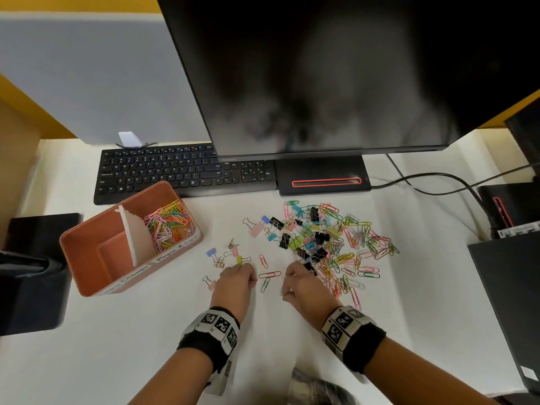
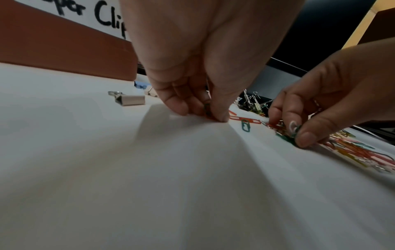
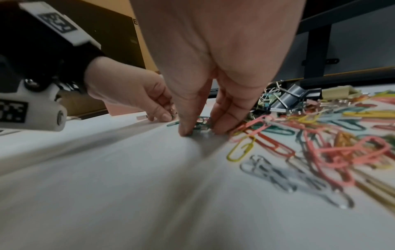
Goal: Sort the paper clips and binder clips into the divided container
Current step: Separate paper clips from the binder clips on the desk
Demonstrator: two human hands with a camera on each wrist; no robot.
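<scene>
A white desk seen from above, with a person's two hands low over it near the front edge of a scattered heap of clips. The left hand has its thumb and fingers curled down onto the desk, pinching a paper clip between the fingertips; its colour is hard to tell. The right hand, just beside it, pinches a small bunch of green paper clips between thumb and fingers, pressed against the desk.

To the right of the hands lies the mixed pile — coloured paper clips tangled with black, pink, blue and yellow binder clips. A red paper clip and a green one lie between the hands. A few small binder clips sit apart on the left, beyond the left hand.

Further left stands the orange divided container, split by a white divider. Its right compartment holds many coloured paper clips; nothing shows in the visible part of the left one.

Behind are a black keyboard and a dark monitor.
</scene>
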